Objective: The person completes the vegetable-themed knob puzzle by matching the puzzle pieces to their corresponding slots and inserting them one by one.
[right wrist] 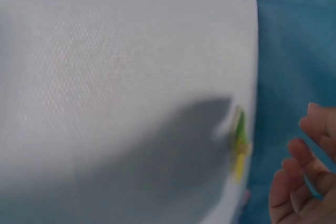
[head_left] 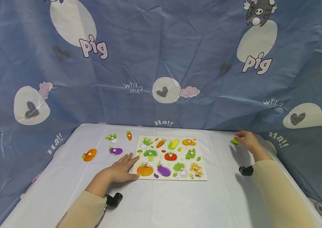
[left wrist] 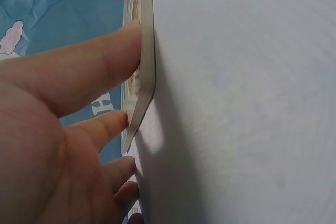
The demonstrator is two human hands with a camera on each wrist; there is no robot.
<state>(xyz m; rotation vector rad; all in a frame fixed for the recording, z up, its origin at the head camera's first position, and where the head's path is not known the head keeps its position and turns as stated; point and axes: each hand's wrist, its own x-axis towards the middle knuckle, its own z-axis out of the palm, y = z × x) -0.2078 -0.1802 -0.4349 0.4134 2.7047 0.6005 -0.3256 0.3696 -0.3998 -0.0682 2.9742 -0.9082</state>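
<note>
Wide white table [head_left: 175, 202], left hand [head_left: 121, 169] on puzzle board [head_left: 181, 157] edge

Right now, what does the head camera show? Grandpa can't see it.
A person's left hand rests on a vegetable puzzle board, and their right hand hovers by a corn piece. Pumpkin, eggplant, radish and carrot pieces lie left of the board.
</note>
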